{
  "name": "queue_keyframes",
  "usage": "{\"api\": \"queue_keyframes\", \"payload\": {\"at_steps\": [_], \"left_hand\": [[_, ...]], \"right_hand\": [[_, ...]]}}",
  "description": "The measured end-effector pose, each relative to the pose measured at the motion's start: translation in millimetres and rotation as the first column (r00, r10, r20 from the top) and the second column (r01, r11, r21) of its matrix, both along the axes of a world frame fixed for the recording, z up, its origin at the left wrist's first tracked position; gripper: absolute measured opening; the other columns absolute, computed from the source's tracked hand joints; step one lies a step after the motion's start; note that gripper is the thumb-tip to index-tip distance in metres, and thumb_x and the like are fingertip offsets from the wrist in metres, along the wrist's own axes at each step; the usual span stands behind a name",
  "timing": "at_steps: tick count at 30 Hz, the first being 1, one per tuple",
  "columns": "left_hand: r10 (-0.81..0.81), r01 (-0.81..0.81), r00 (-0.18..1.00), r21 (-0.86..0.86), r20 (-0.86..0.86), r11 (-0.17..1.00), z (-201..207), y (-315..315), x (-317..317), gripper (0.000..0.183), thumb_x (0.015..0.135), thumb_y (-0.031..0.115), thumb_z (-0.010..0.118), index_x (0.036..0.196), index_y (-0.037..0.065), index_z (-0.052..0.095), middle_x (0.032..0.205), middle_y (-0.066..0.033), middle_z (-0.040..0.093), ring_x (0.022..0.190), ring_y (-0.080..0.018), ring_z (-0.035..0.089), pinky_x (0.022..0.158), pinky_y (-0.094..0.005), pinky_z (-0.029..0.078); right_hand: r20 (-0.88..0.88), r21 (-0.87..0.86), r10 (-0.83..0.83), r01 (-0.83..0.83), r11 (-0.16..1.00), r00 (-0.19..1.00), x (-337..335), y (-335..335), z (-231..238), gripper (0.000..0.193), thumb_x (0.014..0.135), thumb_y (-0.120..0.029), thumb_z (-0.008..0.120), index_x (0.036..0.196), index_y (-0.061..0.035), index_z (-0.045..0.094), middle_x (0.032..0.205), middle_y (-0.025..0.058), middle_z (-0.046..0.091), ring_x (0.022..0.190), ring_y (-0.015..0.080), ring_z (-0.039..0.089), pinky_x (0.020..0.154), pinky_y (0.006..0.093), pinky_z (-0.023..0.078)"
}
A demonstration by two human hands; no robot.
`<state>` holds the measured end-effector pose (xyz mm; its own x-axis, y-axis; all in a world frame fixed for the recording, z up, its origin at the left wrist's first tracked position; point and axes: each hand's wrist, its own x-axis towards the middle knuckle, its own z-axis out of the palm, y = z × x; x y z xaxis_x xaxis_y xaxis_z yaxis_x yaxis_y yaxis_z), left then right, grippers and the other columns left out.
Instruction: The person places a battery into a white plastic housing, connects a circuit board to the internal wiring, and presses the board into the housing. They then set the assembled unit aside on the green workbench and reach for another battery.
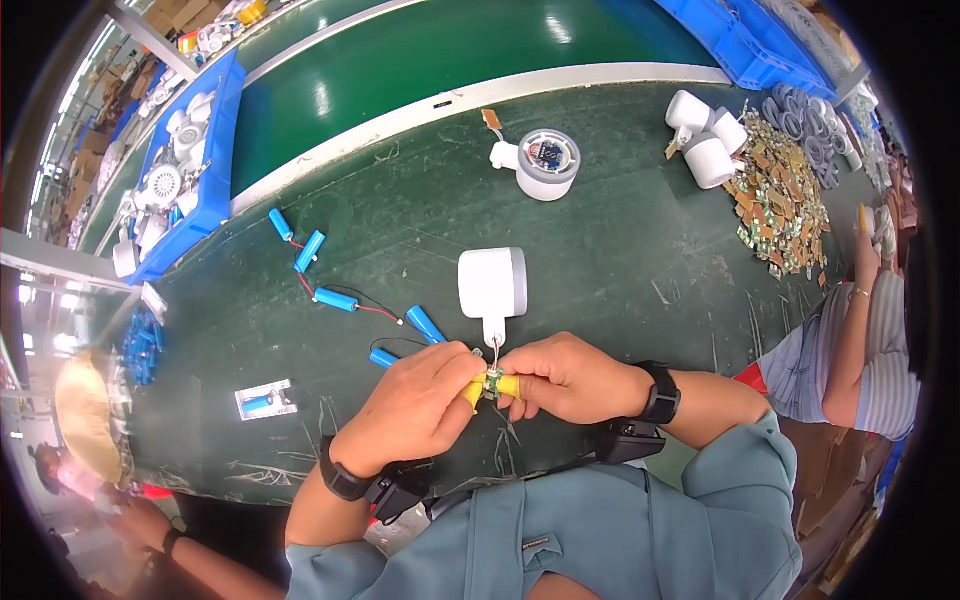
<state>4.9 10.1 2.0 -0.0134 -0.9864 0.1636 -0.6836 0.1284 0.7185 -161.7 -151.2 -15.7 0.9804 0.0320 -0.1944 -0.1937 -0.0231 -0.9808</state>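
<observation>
One small circuit board (493,383) is pinched between the left hand (412,402) and the right hand (578,378), at the near middle of the green work surface (620,270). Both grips are narrow, closed on the board from opposite sides. Yellow finger covers (510,386) sheathe the digits at the board, probably for protection or a surer hold; which hand bears more of its weight cannot be told. Thin wires (496,353) run from the board to the neck of a white housing (488,283), which lies on its side just beyond the hands, neck pointing near; this placing presumably spares the short leads from strain. Blue cylinders (336,300), some joined by wires, trail from beside the left hand toward the far left, apparently spread so that their leads lie free. Farther off, a second housing (547,180) rests with its round display face up. At far right, white housings (709,161) sit against a heap of small boards (785,210), a grouping that seems to keep the parts within reach yet out of the working space.
</observation>
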Motion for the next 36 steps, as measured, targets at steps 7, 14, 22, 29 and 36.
{"api": "queue_keyframes", "payload": {"at_steps": [7,14,22,29,36], "left_hand": [[-0.013,0.012,1.0,-0.029,-0.009,1.0,-1,3,3,0.031,0.075,-0.005,0.059,0.105,0.001,0.056,0.091,-0.0133,0.06,0.075,-0.0305,0.06,0.065,-0.0366,0.049],[0.056,-0.046,0.991,0.087,-0.119,0.995,2,6,4,0.028,0.075,-0.005,0.057,0.103,-0.001,0.058,0.091,-0.01,0.061,0.067,-0.018,0.056,0.061,-0.0274,0.045],[0.023,0.015,0.967,0.144,-0.255,0.989,17,11,0,0.029,0.072,-0.01,0.059,0.1,-0.002,0.058,0.085,-0.0086,0.06,0.063,-0.0137,0.054,0.057,-0.0239,0.044],[0.231,-0.324,0.585,0.037,-0.778,0.945,34,35,11,0.021,0.084,0.012,0.067,0.098,0.0,0.058,0.082,-0.0079,0.057,0.071,-0.0155,0.056,0.066,-0.0269,0.046],[0.565,-0.682,0.601,0.006,-0.565,0.732,87,129,83,0.029,0.088,0.021,0.061,0.107,0.0,0.057,0.096,-0.0074,0.059,0.091,-0.0159,0.057,0.076,-0.0272,0.047]], "right_hand": [[0.035,-0.047,0.116,-0.115,0.992,0.993,-1,-8,3,0.016,0.096,-0.003,0.049,0.107,0.0014,0.061,0.088,0.0093,0.068,0.076,0.0164,0.07,0.066,0.0283,0.055],[0.145,-0.085,0.113,-0.101,0.991,0.983,-2,-18,-3,0.013,0.09,-0.005,0.05,0.097,-0.0004,0.06,0.074,0.0108,0.065,0.069,0.0191,0.07,0.061,0.0332,0.05],[0.103,-0.122,0.158,-0.145,0.982,0.982,-9,-36,0,0.015,0.09,-0.009,0.049,0.091,0.0007,0.06,0.067,0.0105,0.062,0.064,0.0199,0.069,0.059,0.0343,0.048],[0.139,-0.229,0.264,-0.228,0.946,0.954,-8,-36,-3,0.017,0.091,-0.012,0.052,0.096,-0.0001,0.063,0.075,0.0107,0.066,0.068,0.0212,0.069,0.061,0.0357,0.049],[0.115,-0.225,0.239,-0.209,0.952,0.964,-5,-33,-2,0.018,0.093,-0.015,0.052,0.098,-0.0004,0.063,0.077,0.0113,0.066,0.067,0.0213,0.069,0.061,0.0363,0.049]]}}
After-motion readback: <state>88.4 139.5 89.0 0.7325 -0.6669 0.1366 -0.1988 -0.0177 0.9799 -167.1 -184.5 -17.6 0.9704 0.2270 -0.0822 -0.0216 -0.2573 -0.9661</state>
